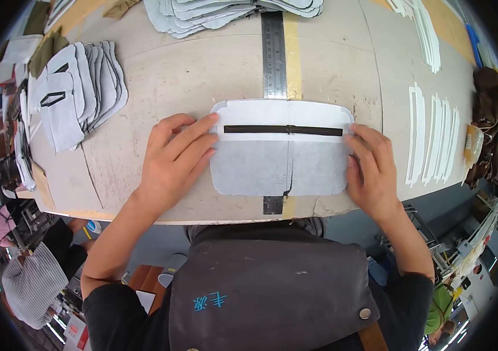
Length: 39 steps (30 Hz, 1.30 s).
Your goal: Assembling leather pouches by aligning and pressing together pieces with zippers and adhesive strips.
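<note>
left hand [170, 161], right hand [371, 169], pressing grey panel [260, 167]

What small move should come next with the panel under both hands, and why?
Probably press along the dark strip from its middle outward. Left hand and right hand pin the grey panel flat at its ends, over the steel ruler.

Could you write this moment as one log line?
left hand: flat on grey panel edge | right hand: pressing opposite edge | panel over steel ruler
</note>
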{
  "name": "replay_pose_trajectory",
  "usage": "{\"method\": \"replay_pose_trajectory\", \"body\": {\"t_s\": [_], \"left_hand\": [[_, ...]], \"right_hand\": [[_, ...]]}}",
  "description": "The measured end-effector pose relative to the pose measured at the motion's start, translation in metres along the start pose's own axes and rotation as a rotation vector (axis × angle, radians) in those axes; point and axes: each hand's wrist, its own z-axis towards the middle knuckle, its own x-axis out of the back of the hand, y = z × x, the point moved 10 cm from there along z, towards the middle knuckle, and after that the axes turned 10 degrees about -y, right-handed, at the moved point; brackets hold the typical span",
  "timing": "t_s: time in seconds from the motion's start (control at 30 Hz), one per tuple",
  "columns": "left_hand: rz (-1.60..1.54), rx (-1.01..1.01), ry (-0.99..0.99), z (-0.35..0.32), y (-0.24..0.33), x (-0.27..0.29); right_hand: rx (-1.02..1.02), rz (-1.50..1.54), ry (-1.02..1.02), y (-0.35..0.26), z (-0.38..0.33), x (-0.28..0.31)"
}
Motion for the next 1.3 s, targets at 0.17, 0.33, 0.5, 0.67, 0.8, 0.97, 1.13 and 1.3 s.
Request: {"method": "replay_pose_trajectory", "body": {"t_s": [0.17, 0.33, 0.5, 0.67, 0.8, 0.97, 1.13, 1.3], "left_hand": [[0.051, -0.042, 0.138, -0.007, 0.006, 0.004], [0.151, -0.069, 0.117, -0.01, 0.01, 0.004], [0.166, -0.048, 0.072, -0.009, 0.01, 0.002], [0.125, -0.008, 0.029, -0.008, 0.006, 0.002], [0.057, 0.02, -0.006, -0.01, 0.0, 0.003], [0.069, 0.064, -0.049, -0.006, 0.002, 0.002], [0.018, 0.06, 0.017, 0.003, 0.008, 0.007], [-0.144, -0.011, 0.12, 0.04, 0.041, -0.007]], "right_hand": [[0.004, 0.036, -0.011, -0.003, -0.002, 0.002], [0.026, -0.051, -0.012, -0.001, -0.004, 0.0], [0.033, -0.077, -0.028, -0.002, -0.003, 0.0], [0.042, -0.109, -0.054, -0.002, -0.004, 0.0], [0.026, -0.1, -0.074, -0.001, -0.004, -0.001], [0.011, -0.118, -0.05, 0.001, -0.008, -0.002], [-0.008, -0.043, -0.002, 0.003, -0.006, -0.005], [-0.027, -0.036, 0.028, 0.003, -0.007, -0.004]]}}
